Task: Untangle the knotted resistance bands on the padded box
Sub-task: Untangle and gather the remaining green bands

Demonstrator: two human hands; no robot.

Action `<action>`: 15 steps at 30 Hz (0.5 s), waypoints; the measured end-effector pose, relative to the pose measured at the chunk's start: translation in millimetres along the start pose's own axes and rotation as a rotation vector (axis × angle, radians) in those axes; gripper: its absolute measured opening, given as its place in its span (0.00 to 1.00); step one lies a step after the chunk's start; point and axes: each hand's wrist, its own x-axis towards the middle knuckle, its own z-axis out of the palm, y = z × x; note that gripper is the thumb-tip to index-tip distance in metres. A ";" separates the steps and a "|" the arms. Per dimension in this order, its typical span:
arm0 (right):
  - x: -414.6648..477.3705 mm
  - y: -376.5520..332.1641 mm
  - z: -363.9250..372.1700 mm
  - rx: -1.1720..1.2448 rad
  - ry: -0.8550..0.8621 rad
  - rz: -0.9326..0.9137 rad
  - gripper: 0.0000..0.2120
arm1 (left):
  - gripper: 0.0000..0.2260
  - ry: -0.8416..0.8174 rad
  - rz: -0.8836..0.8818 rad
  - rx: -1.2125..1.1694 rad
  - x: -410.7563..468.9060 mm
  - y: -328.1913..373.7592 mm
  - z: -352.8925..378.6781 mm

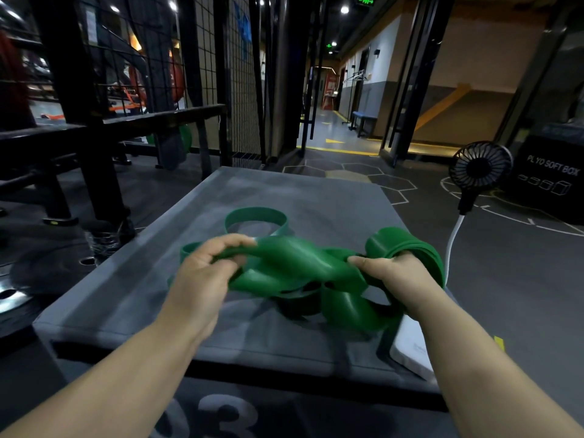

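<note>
grey padded box (316, 197) carries tangled green resistance bands (294, 263), one loop flat toward the far side, and a white flat object (410, 352) at its near right edge.

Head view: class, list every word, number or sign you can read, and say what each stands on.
"PLYO SOFT BOX": on the black box at right.
"3", after a partly hidden character: on the front of the padded box.
Green ceiling sign: too small to read.
</note>
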 end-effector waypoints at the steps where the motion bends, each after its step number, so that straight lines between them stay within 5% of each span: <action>1: 0.9 1.3 -1.5 0.002 0.020 0.016 0.20 | 0.25 0.083 0.025 0.007 6.8 -2.3 -4.6; 4: 0.0 -0.6 -0.8 0.000 0.104 0.062 0.21 | 0.27 0.039 0.026 0.059 14.0 -6.7 -11.9; 9: -0.8 -2.9 -0.1 0.186 0.191 0.151 0.37 | 0.24 -0.659 -0.003 0.316 0.9 -5.8 -18.4; 12: -8.1 -8.9 1.8 0.245 0.200 0.164 0.24 | 0.32 -0.906 0.042 0.580 2.6 -12.2 -20.9; 15: -11.5 -12.4 5.8 0.287 0.208 0.117 0.16 | 0.26 -0.963 0.053 0.676 1.7 -16.6 -15.1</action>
